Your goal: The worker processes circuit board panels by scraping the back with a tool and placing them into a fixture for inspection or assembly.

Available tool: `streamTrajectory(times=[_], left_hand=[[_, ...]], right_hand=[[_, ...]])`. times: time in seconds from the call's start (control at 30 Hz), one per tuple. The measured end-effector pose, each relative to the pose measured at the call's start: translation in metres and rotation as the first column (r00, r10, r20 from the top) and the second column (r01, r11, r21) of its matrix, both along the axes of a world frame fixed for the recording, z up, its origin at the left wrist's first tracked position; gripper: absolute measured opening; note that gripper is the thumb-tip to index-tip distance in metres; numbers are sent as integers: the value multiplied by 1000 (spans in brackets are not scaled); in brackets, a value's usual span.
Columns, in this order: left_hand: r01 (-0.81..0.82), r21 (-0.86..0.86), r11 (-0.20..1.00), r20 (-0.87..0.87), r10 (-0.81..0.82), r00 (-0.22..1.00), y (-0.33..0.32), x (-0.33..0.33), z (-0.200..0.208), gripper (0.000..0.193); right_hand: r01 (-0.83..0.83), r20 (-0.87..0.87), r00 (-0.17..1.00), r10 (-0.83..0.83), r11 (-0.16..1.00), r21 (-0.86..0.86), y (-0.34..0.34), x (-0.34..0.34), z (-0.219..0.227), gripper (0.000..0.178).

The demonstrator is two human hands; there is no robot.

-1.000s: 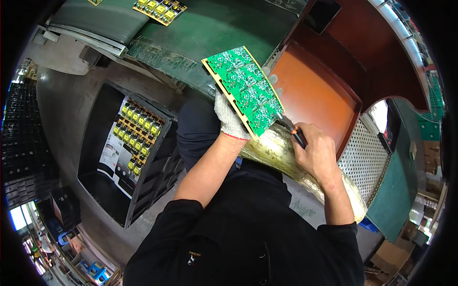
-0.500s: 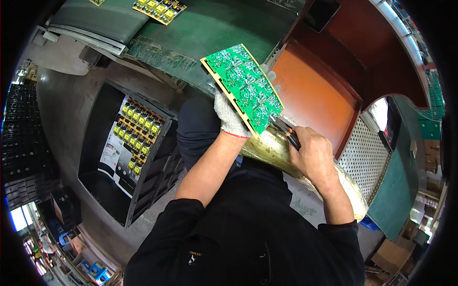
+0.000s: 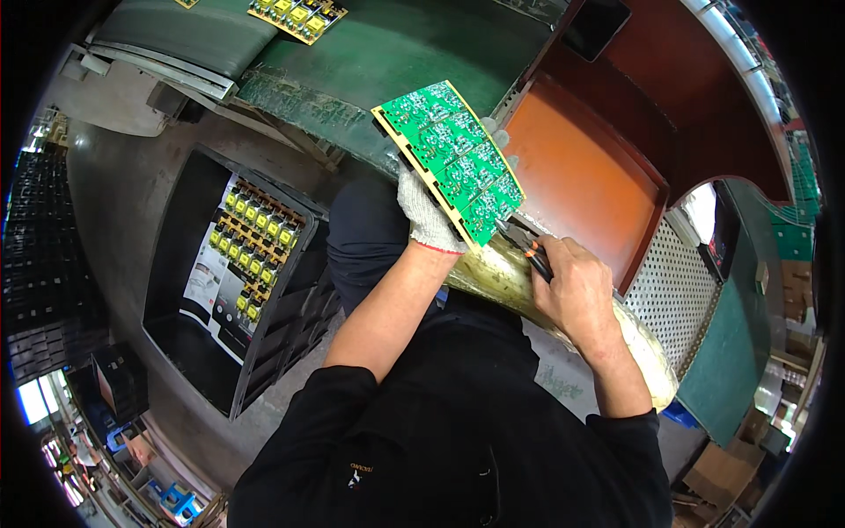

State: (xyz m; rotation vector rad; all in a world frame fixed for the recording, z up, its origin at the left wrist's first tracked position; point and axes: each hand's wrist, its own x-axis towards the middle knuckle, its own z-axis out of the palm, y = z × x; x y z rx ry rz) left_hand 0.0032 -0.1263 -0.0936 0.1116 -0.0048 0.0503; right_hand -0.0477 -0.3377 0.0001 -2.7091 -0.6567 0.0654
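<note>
While crate (image 3: 195, 350) and tray (image 3: 576, 167) flank them, left hand (image 3: 425, 213) grips board (image 3: 453, 163) — right hand (image 3: 576, 289), pliers (image 3: 533, 255).

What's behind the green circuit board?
Behind the green circuit board: the gloved left hand, its wrist side showing at the lower left, grey fingertips past the right edge. Dark components peek out along the left edge. Covered: most of the fingers and the board's far face.

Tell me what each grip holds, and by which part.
Left grip: green circuit board, from beneath, by its long edges. Right grip: pliers, by the handles.
</note>
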Motion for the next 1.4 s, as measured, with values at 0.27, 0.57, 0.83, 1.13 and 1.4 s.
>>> streamTrajectory(times=[0.27, 0.57, 0.83, 1.13, 1.4], left_hand=[[1, 37, 999, 13, -2, 1000, 0, 1, 1, 77], [-39, 82, 996, -33, 42, 999, -3, 1, 8, 86], [-12, 57, 998, -14, 13, 1000, -1, 2, 2, 83], [-27, 89, 996, -8, 28, 1000, -1, 0, 5, 84], [-24, 59, 998, 1, 24, 1000, -2, -2, 8, 84]], right_hand=[[-49, 41, 998, 45, 993, 104, 10, 21, -2, 21], [-57, 43, 997, 58, 998, -30, 24, 36, 0, 23], [-116, 62, 991, 117, 993, -17, 17, 40, -9, 16], [-116, 99, 989, 109, 991, 68, 22, 30, -6, 14], [-137, 77, 988, 132, 989, 62, 20, 31, -5, 14]])
